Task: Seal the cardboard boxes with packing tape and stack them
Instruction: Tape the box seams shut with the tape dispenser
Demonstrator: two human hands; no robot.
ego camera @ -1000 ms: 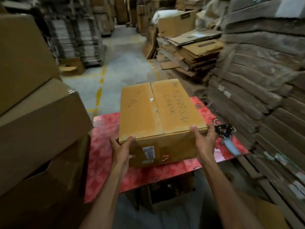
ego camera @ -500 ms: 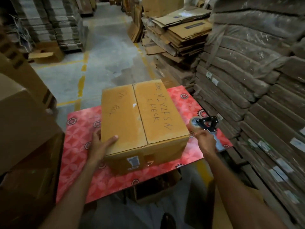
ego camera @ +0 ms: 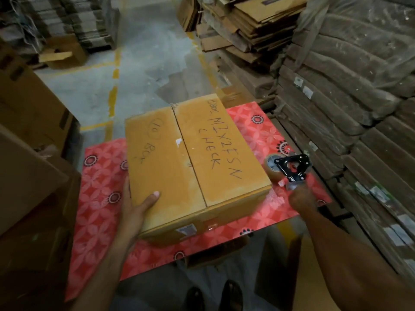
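Two hands are doing different jobs now. A second ago both of them held the near corners of the box (ego camera: 193,158).

Far to the left of the box stand some big brown boxes (ego camera: 29,176), piled up.

The left hand (ego camera: 134,212) has slid round to the box's near left side. Its palm lies flat against that side, its fingers reach along the side, and its thumb rests straight on the top. It is pressing, not grabbing.

The box sits on a red board (ego camera: 98,198) with flowers on it. Its two top flaps are shut and meet in a line down the middle. I see no tape on that line yet.

Just to the right of the box is the tape dispenser (ego camera: 289,167). A second ago it lay alone on the red board. Now the right hand (ego camera: 301,197) has let go of the box and gone to it. The fingers look wrapped round the handle, but the hand is blurry, so I cannot be fully sure. The roll of tape points toward the box.

Further right of the box are tall piles of flat cardboard (ego camera: 359,108).

I think this means the box is in its place and held steady, and the taping is about to start. Stacking comes after that.
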